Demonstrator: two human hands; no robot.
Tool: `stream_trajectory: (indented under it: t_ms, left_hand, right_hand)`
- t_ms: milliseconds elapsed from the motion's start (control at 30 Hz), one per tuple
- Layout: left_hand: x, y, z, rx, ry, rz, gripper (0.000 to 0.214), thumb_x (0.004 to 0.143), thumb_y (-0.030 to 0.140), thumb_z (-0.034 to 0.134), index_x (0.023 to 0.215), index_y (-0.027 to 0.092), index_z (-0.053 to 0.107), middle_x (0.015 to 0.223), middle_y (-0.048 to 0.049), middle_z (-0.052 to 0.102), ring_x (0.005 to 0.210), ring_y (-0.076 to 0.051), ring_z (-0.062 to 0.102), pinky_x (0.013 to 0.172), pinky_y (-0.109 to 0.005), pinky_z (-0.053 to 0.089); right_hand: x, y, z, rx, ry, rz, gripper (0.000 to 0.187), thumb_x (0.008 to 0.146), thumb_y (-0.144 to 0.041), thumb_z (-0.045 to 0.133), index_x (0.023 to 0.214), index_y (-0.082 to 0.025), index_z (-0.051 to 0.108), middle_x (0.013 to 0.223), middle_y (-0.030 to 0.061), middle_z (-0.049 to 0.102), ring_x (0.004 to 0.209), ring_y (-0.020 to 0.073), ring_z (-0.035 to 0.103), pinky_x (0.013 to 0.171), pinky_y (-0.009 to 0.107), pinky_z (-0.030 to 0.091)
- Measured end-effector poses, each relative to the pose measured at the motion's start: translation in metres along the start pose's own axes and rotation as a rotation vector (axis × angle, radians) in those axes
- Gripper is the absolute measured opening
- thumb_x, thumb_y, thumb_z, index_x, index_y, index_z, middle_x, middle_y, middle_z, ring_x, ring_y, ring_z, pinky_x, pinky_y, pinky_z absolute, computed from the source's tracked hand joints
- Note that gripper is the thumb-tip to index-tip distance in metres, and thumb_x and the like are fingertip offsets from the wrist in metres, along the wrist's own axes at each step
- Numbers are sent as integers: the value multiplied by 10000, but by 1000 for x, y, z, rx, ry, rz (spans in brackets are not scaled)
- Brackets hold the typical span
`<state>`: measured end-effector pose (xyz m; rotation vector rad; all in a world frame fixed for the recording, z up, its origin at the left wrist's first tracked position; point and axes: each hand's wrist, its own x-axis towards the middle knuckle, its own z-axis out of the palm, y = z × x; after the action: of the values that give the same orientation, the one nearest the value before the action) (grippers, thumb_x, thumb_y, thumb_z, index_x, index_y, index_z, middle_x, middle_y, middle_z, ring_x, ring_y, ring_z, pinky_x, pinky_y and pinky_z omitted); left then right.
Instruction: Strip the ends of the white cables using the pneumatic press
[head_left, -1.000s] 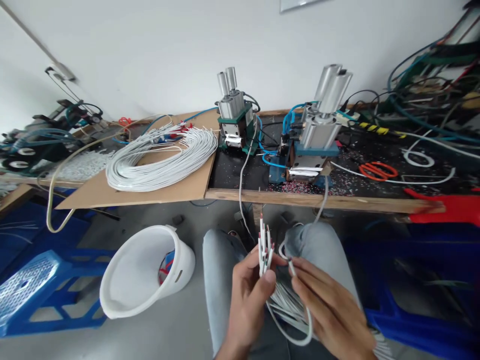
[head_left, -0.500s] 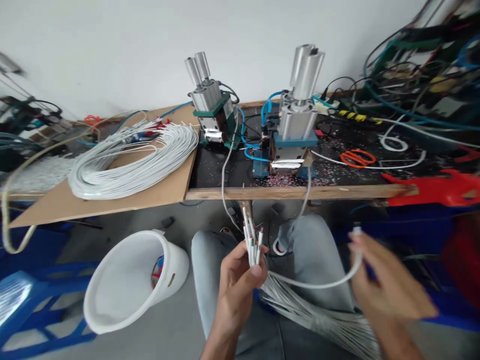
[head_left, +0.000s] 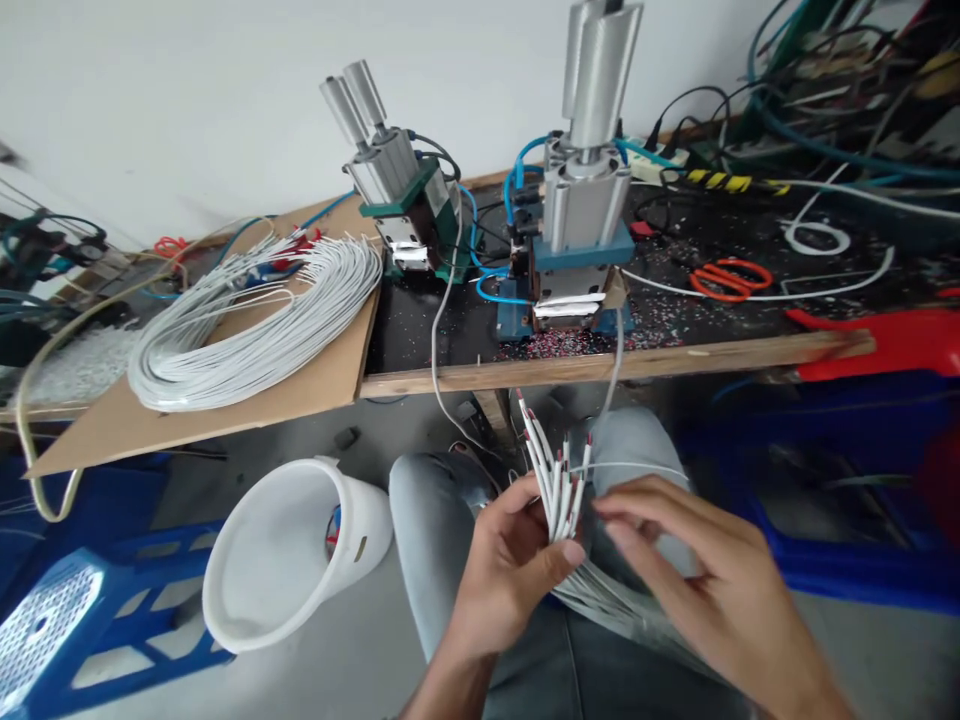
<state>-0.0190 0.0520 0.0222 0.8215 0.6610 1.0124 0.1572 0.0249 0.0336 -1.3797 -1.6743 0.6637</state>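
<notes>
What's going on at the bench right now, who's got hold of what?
A seated person holds a bunch of white wires upright in the left hand, stripped ends with red tips pointing up. The right hand is at the bunch, its fingers touching the wires, which trail down across the lap. On the workbench ahead stand two pneumatic machines, with a big coil of white wire on cardboard to the left. A white bucket sits on the floor.
</notes>
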Motion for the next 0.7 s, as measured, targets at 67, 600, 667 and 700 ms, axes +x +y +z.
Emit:
stream_trajectory:
  t_ms: [67, 600, 667, 700]
  left_hand:
    - [1, -4, 1, 12, 38, -7, 278, 793, 163, 780, 1060, 185, 704, 939, -48, 657, 864, -162, 563, 800, -280, 434]
    - [18, -9, 15, -119, 204, -77, 169, 786, 161, 773, 908, 142, 657, 829, -22, 611, 748, -129, 528, 700, -255, 446]
    - [19, -8, 14, -122, 200, -82, 138, 809, 170, 752, 900, 145, 651, 843, -26, 608, 749, -128, 526, 715, -260, 446]
    - [19, -8, 14, -118, 200, -82, 126, 821, 177, 741, 903, 148, 649, 858, -30, 613, 750, -129, 527, 715, -263, 448]
  right_hand:
    - [8, -7, 8, 109, -59, 41, 87, 878, -303, 598, 953, -315, 642, 887, -6, 701, 747, 160, 670, 616, 258, 560]
    - [-1, 6, 42, 82, -27, 49, 88, 908, -288, 568, 844, -280, 507, 717, -58, 650, 601, 116, 677, 566, 215, 561]
    - [-4, 6, 41, 85, -11, 51, 39, 903, -278, 566, 910, -290, 530, 763, -43, 677, 627, 134, 693, 583, 235, 576]
    - [-6, 7, 40, 82, -1, 41, 54, 900, -269, 567, 943, -294, 545, 790, -33, 689, 648, 145, 700, 596, 247, 582]
